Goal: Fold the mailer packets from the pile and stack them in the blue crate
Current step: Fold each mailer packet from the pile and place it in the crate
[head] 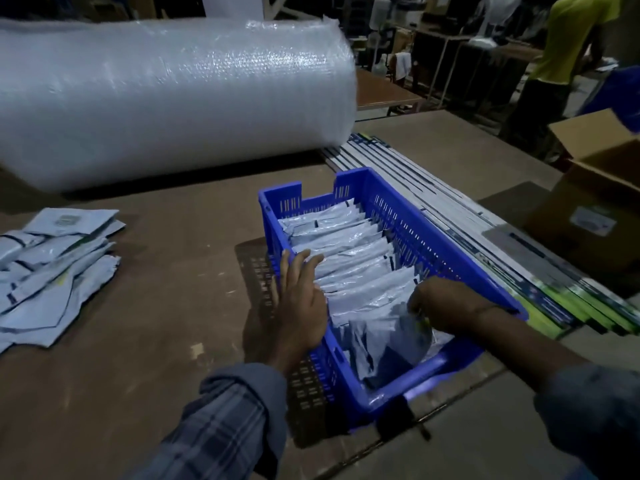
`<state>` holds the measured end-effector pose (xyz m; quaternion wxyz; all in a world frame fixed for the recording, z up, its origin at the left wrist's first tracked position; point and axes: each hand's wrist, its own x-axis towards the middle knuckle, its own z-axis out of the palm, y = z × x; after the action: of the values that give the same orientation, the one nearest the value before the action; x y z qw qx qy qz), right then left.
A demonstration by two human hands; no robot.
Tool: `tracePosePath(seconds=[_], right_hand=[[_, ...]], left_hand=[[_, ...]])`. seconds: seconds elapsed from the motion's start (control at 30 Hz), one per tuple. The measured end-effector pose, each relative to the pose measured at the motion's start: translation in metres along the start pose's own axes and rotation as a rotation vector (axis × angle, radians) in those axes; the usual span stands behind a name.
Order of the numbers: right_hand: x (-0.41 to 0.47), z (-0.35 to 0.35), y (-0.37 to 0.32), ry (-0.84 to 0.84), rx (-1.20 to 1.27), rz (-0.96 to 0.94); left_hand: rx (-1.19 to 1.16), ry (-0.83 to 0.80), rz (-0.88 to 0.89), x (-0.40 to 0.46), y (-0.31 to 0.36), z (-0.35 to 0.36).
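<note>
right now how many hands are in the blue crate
2: the left hand rests on the folded packets at the blue crate's left wall; the right hand reaches in near its right rim.

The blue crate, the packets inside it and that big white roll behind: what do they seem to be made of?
The blue crate looks like moulded hard plastic: even colour, slotted walls, glossy rim. The packets seem to be thin plastic film, pale grey with a soft sheen and creases; paper is less likely. The big roll looks like bubble wrap, translucent white with a fine dotted texture that catches the light.
</note>
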<state>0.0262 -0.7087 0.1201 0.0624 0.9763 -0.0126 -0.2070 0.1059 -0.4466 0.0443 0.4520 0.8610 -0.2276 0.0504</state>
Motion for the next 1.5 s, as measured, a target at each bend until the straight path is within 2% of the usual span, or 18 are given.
tracePosePath(seconds=[0.13,0.23,0.3,0.4,0.47,0.6,0.8,0.9,0.97,1.03,1.17,1.23,1.3,1.4,1.5], right_hand=[[0.014,0.008,-0.017,-0.211,-0.133,-0.168],[0.023,0.016,-0.026,-0.275,-0.349,-0.315],[0.030,0.018,-0.027,-0.211,-0.441,-0.416],[0.044,0.028,-0.025,0.106,-0.670,-0.647],[0.051,0.038,-0.023,0.245,-0.700,-0.790],[0.053,0.043,-0.026,0.340,-0.674,-0.913],[0.063,0.053,-0.031,0.201,-0.653,-0.859],[0.066,0.056,-0.031,0.058,-0.594,-0.769],[0.061,0.052,-0.031,0.013,-0.620,-0.782],[0.059,0.050,-0.030,0.052,-0.644,-0.816],[0.070,0.054,-0.028,0.266,-0.586,-0.806],[0.075,0.056,-0.029,0.355,-0.701,-0.817],[0.076,0.054,-0.029,0.411,-0.681,-0.794],[0.073,0.046,-0.038,0.329,-0.468,-0.694],[0.078,0.049,-0.040,0.242,-0.525,-0.778]], left_hand=[[0.027,0.003,-0.028,0.001,0.001,0.001],[0.023,-0.006,-0.035,0.002,0.003,0.000],[0.022,-0.013,-0.031,0.002,0.001,0.000],[0.037,-0.009,-0.022,0.002,0.003,-0.002],[0.058,-0.022,-0.053,0.001,0.009,-0.004],[0.091,-0.043,-0.074,-0.001,0.018,-0.009],[0.089,-0.043,-0.070,-0.001,0.019,-0.010],[0.085,-0.032,-0.069,-0.001,0.019,-0.010],[0.086,-0.029,-0.069,-0.001,0.019,-0.010],[0.084,-0.029,-0.065,-0.001,0.019,-0.009],[0.075,-0.031,-0.066,-0.002,0.021,-0.011],[0.079,-0.035,-0.067,-0.002,0.022,-0.012],[0.082,-0.046,-0.067,-0.002,0.024,-0.013],[0.089,-0.040,-0.067,-0.001,0.023,-0.012],[0.108,-0.033,-0.064,-0.002,0.021,-0.011]])
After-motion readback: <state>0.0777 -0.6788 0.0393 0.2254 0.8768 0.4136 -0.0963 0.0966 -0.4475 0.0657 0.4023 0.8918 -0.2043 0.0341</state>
